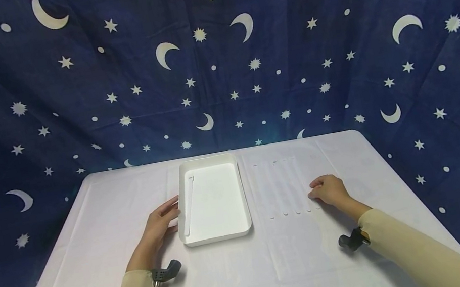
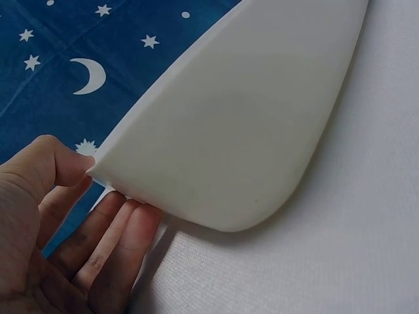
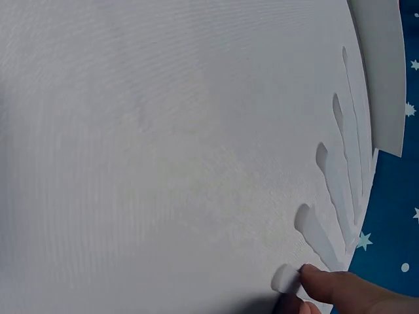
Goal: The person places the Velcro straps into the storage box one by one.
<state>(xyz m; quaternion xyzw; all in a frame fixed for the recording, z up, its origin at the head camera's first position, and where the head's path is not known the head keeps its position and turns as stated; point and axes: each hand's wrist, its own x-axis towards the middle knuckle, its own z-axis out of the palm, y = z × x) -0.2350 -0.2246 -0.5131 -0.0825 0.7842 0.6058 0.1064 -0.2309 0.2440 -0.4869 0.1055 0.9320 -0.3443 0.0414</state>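
Observation:
A shallow white rectangular tray (image 1: 219, 238) lies on the table, with one thin white stick (image 1: 188, 204) slanting inside along its left side. My left hand (image 1: 162, 224) grips the tray's left edge; in the left wrist view the thumb is at the rim and the fingers lie against the outer wall (image 2: 222, 144). Right of the tray, several similar white sticks (image 3: 334, 190) lie side by side, their rounded ends towards me. My right hand (image 1: 331, 191) is at the rightmost one, and in the right wrist view thumb and finger pinch that stick (image 3: 285, 279) near its rounded end.
A white cloth covers the table (image 1: 231, 282). Behind and beside it hangs a dark blue curtain (image 1: 214, 54) with moons and stars. Each wrist wears a dark camera mount, one on the left (image 1: 166, 271) and one on the right (image 1: 352, 240).

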